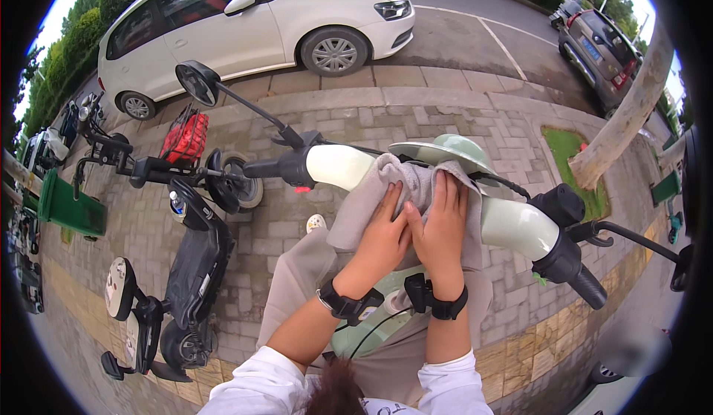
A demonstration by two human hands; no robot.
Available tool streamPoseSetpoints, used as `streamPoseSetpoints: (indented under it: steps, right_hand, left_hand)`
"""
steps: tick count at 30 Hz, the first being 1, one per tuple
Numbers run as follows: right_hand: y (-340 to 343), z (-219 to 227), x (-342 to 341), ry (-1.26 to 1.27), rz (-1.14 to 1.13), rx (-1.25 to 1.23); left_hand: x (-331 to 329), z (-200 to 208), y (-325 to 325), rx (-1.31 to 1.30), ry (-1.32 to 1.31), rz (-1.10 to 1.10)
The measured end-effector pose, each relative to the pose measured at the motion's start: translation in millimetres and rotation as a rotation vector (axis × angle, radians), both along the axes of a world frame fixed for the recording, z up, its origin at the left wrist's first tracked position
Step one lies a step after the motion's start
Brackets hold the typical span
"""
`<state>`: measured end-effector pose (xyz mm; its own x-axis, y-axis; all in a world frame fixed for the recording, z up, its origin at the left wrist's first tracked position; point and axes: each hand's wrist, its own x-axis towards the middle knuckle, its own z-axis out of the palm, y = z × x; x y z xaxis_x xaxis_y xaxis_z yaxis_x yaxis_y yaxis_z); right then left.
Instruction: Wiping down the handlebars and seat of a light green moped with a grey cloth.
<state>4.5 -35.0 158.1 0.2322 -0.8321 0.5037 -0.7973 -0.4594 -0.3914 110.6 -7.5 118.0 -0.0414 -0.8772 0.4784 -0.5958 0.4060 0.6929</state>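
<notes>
A grey towel (371, 200) is draped bunched over the middle of a scooter's handlebar, which has a cream left cover (338, 166) and a pale green right cover (520, 228). My left hand (384, 229) presses on the towel with its fingers stretched forward. Beside it lies my right hand (440, 229), fingers flat on the cloth and pointing away from me. The thumbs almost meet between them. A pale green headlight hood (445, 151) shows beyond the towel, which hides the handlebar's centre. Both wrists wear black straps with small devices.
The left mirror (197, 83) and right grip (590, 287) stick out sideways. A black electric scooter (197, 259) stands at left, near a green bin (70, 203) and a red basket (186, 136). A white car (260, 29) is parked ahead; a tree trunk (624, 118) rises at right.
</notes>
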Motion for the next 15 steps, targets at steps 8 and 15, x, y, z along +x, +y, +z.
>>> streamPoseSetpoints:
  steps: [8,15]
  right_hand:
    - [19.8,-15.7,3.9,-0.077,0.050,0.078]
    - [19.2,-11.1,-5.7,-0.349,-0.101,0.009]
  left_hand:
    - [18.6,7.8,-3.8,0.145,-0.019,-0.135]
    - [15.8,24.8,-45.6,0.114,-0.128,-0.415]
